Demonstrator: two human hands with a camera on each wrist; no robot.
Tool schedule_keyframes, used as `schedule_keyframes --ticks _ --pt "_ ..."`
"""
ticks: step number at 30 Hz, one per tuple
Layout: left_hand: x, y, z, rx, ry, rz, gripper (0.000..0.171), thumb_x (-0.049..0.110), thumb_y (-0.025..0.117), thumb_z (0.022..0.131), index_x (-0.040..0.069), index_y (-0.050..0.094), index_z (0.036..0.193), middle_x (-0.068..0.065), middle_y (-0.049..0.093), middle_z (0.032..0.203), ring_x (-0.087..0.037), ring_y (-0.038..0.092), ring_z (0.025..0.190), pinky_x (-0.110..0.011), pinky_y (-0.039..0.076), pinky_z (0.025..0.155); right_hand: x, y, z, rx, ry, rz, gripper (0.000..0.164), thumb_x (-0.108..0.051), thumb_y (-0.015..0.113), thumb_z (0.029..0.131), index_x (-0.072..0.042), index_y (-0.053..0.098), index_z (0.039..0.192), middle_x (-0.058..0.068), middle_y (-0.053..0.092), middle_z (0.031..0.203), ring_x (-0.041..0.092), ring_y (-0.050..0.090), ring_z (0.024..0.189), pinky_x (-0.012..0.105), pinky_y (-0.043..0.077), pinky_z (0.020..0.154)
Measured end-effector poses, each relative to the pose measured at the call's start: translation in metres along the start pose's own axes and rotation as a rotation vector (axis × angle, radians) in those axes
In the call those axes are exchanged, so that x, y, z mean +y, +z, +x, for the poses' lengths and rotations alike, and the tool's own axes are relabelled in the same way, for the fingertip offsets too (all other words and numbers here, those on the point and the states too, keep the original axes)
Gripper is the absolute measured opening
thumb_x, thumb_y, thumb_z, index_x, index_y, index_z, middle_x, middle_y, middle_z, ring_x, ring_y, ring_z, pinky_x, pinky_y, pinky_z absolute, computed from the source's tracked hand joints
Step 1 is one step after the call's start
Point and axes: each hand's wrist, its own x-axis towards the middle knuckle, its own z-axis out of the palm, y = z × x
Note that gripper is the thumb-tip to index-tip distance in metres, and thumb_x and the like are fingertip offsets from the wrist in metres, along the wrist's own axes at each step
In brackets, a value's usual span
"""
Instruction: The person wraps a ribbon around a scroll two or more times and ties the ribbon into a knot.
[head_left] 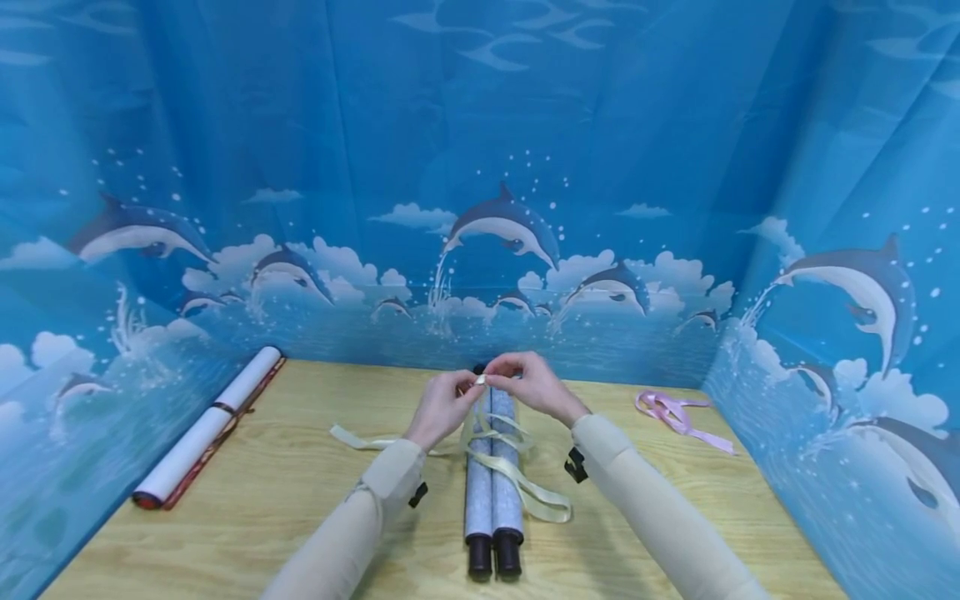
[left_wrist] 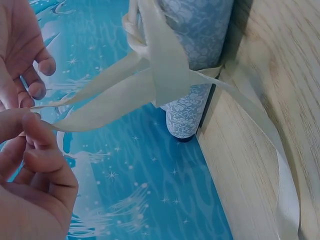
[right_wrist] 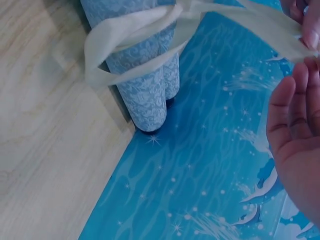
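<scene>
2 blue floral scrolls (head_left: 480, 496) + 1 white scroll (head_left: 191, 446), so 3 scrolls | 1 pink ribbon (head_left: 681, 423) | at least 1 cream ribbon (head_left: 510, 473), too tangled to tell tbh | left grip (head_left: 438, 407) + right grip (head_left: 534, 385) = 2 | 2 pale sleeves (head_left: 652, 492) | 2 black wrist gadgets (head_left: 576, 465) | just 1 table (head_left: 675, 517)

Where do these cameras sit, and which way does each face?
Head: on the head, facing forward and down over the wooden table; left hand, right hand and sleeves show.
Left wrist: on that wrist, facing the cream ribbon and a floral scroll; both hands partly show.
Right wrist: on that wrist, facing the ribbon and two floral scrolls; both hands partly show.
Wrist views share ribbon and blue backdrop.
</scene>
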Motion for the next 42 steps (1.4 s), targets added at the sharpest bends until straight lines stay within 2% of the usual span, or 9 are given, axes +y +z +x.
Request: schedule_keyframes --ticks 5,10,13,16,22,27,31,37,42 --pt "-0.001 -0.004 0.002 0.012 -0.037 -0.041 0.020 0.026 0.061 0.097 0.012 0.075 0.095 -0.003 0.067 0.074 -0.012 0.052 0.057 -0.028 0.043 0.053 0.003 0.009 -0.007 -0.103 0.020 -0.019 0.021 -0.030 0.063 0.096 -0.009 0.065 0.098 0.017 0.067 0.089 0.030 0.062 0.073 0.031 0.052 0.061" --pt "-0.002 -0.008 0.000 0.000 -0.058 -0.046 0.020 0.025 0.062 0.097 0.011 0.075 0.096 -0.003 0.067 0.074 -0.013 0.053 0.057 -0.029 0.044 0.054 0.013 0.028 -0.019 -0.358 -0.058 -0.305 0.020 -0.037 0.068 0.091 -0.017 0.071 0.088 0.001 0.069 0.077 0.012 0.061 0.064 0.023 0.048 0.059" --pt "-0.002 -0.008 -0.001 -0.004 -0.062 -0.040 0.019 0.026 0.062 0.097 0.013 0.075 0.092 0.000 0.064 0.070 -0.013 0.052 0.056 -0.029 0.043 0.053 0.017 0.042 -0.027 -0.400 -0.099 -0.496 0.021 -0.044 0.074 0.085 -0.023 0.071 0.087 -0.011 0.066 0.076 0.001 0.057 0.065 0.021 0.048 0.062" --pt "-0.003 -0.007 -0.002 -0.005 -0.064 -0.038 0.019 0.026 0.062 0.097 0.015 0.075 0.089 0.002 0.062 0.067 -0.014 0.050 0.054 -0.029 0.042 0.052 0.017 0.049 -0.033 -0.398 -0.135 -0.589 0.015 -0.034 0.074 0.086 -0.020 0.071 0.084 -0.012 0.062 0.075 0.000 0.052 0.064 0.021 0.045 0.060" --pt "-0.003 -0.009 -0.002 0.005 -0.073 -0.059 0.020 0.025 0.061 0.097 0.012 0.075 0.091 -0.001 0.061 0.067 -0.014 0.050 0.054 -0.030 0.042 0.052 0.013 0.037 -0.035 -0.422 -0.084 -0.383 0.013 -0.016 0.059 0.097 -0.013 0.063 0.085 -0.007 0.052 0.067 0.006 0.042 0.055 0.022 0.037 0.055" --pt "-0.003 -0.010 -0.003 -0.001 -0.113 -0.078 0.020 0.025 0.061 0.097 0.010 0.075 0.096 -0.006 0.067 0.074 -0.016 0.060 0.058 -0.030 0.050 0.053 0.012 0.015 -0.034 -0.431 0.018 -0.201 0.021 -0.023 0.050 0.103 -0.012 0.066 0.111 0.000 0.065 0.092 0.009 0.052 0.070 0.028 0.045 0.066" --pt "-0.002 -0.011 -0.004 -0.005 -0.132 -0.095 0.019 0.025 0.061 0.097 0.011 0.074 0.095 -0.006 0.068 0.076 -0.024 0.065 0.062 -0.030 0.052 0.053 0.012 -0.004 -0.033 -0.439 0.087 -0.124 0.018 -0.022 0.053 0.102 -0.014 0.068 0.109 0.002 0.065 0.099 0.011 0.053 0.075 0.031 0.046 0.069" --pt "-0.001 -0.012 -0.004 -0.009 -0.131 -0.102 0.018 0.023 0.061 0.097 0.011 0.074 0.093 -0.010 0.069 0.078 -0.027 0.065 0.062 -0.030 0.051 0.053 0.015 -0.021 -0.039 -0.509 0.174 -0.264 0.013 -0.014 0.060 0.096 -0.008 0.070 0.092 -0.005 0.051 0.069 0.008 0.040 0.053 0.023 0.038 0.048" --pt "-0.002 -0.011 -0.003 -0.011 -0.127 -0.090 0.019 0.023 0.061 0.097 0.011 0.074 0.093 -0.008 0.068 0.076 -0.020 0.063 0.058 -0.031 0.050 0.052 0.021 -0.020 -0.053 -0.603 0.426 -0.399 0.021 -0.012 0.062 0.092 -0.003 0.064 0.074 -0.005 0.040 0.053 0.007 0.033 0.044 0.022 0.032 0.041"
